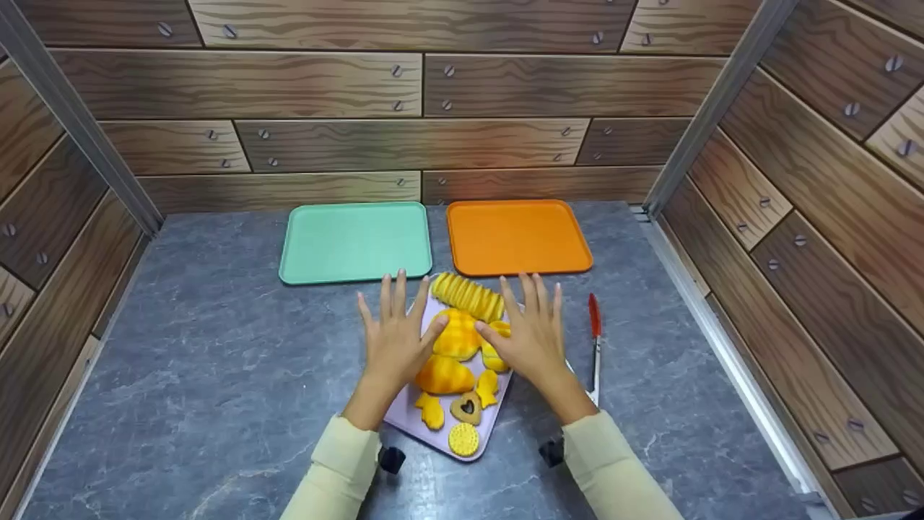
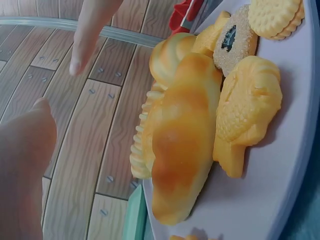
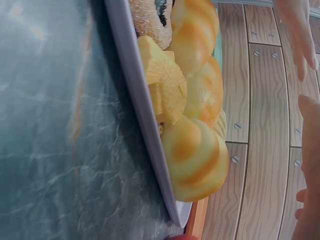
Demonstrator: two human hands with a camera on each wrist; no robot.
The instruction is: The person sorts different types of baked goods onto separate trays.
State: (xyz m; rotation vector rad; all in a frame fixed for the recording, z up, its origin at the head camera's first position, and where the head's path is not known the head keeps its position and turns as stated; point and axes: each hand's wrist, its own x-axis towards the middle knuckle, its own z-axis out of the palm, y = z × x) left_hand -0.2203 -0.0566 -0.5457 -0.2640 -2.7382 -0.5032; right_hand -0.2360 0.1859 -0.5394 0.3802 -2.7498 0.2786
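Observation:
My left hand hovers over the left side of a lavender tray, fingers spread. Mirroring it, my right hand spreads over the tray's right side; neither holds anything. Bread and cookies cover the tray: a ridged long loaf at the far end, a checked bun, a browned roll and a twisted roll partly under the right hand. Nearer me lie two fish-shaped cookies, a heart-shaped cookie with a dark centre, and a round biscuit.
Behind the lavender tray, a mint green tray lies at left and an orange tray at right. Red-tipped tongs rest right of my right hand, partly hidden by the wrist. Wood-patterned walls enclose the grey marbled table.

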